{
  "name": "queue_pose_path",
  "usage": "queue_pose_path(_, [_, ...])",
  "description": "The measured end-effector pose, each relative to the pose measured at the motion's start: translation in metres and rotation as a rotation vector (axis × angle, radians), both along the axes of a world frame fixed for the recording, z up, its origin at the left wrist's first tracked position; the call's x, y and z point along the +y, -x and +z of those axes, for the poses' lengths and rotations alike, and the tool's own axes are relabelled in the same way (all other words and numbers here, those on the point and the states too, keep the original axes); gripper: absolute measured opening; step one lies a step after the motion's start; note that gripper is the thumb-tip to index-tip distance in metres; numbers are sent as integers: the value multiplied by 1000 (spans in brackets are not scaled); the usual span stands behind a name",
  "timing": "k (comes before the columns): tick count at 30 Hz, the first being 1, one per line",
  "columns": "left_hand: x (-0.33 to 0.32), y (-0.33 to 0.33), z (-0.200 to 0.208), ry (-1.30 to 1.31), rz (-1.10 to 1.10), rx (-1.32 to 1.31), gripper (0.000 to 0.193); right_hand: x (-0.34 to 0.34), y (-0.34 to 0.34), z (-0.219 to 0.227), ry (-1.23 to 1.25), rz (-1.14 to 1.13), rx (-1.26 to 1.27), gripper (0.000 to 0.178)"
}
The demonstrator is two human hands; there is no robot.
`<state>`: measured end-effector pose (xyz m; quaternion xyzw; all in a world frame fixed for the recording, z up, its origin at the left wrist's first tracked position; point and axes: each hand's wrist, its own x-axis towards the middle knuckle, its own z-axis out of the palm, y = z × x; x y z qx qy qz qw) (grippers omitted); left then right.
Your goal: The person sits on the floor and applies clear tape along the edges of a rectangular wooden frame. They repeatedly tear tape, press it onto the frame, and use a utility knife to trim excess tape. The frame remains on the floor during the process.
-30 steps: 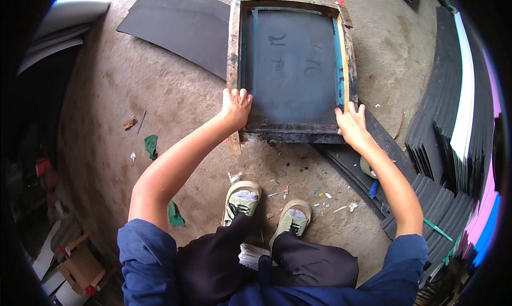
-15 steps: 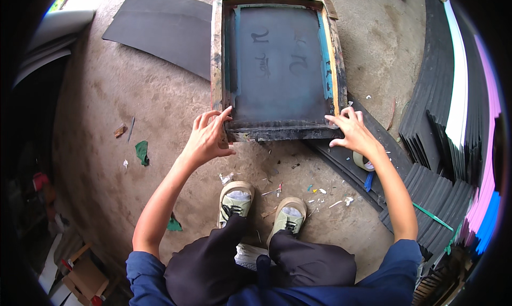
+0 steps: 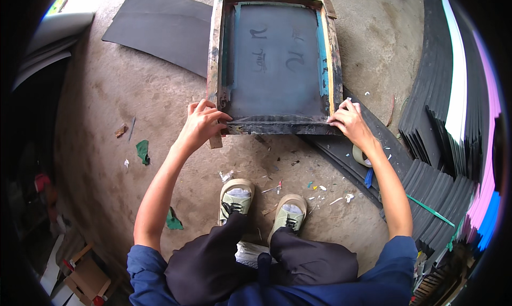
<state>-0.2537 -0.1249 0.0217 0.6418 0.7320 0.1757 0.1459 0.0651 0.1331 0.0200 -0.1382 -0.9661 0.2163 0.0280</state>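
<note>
A screen-printing frame (image 3: 277, 128) with worn, paint-stained wooden rails lies in front of me. Its dark blue-grey mesh (image 3: 280, 85) carries several dark hand-drawn-looking marks, and teal paint runs along its sides. At the near left corner, my left hand (image 3: 202, 123) is closed, thumb and fingers gripping the wood. A short strip of wood (image 3: 215, 141) shows below that hand. My right hand (image 3: 351, 123) pinches the near right corner between thumb and fingers. The undersides of both grips are hidden.
A black sheet (image 3: 157, 29) lies beyond the frame on the left. Black foam strips (image 3: 344, 164) and a tape roll (image 3: 360, 155) lie on the right, beside tall stacks of coloured sheets (image 3: 456, 87). Green scraps (image 3: 142, 152) and litter dot the concrete floor. My shoes (image 3: 235, 200) are close by.
Both hands have closed from spread fingers onto the frame's near corners. The frame has shifted slightly left and away from me.
</note>
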Motion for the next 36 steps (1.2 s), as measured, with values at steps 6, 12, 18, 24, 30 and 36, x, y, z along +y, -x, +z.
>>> queue_pose_path(6, [-2,4,-2,45,9,-56,12,4,-8,-13,109,-98,23,9])
queue_pose_path(12, [-1,8,-4,39,12,-195,10,3,-10,-13,65,-41,64,7])
queue_pose_path(18, [2,17,-6,100,-36,-340,10,3,-14,-9,99,-77,93,10])
queue_pose_path(24, [9,38,12,333,5,-500,71,12,0,20,422,-245,98,24])
queue_pose_path(30, [59,0,25,449,-165,-531,107,-34,90,-7,617,0,-132,33])
queue_pose_path(36, [41,-22,13,440,-285,-232,117,-80,120,-3,376,137,-322,49])
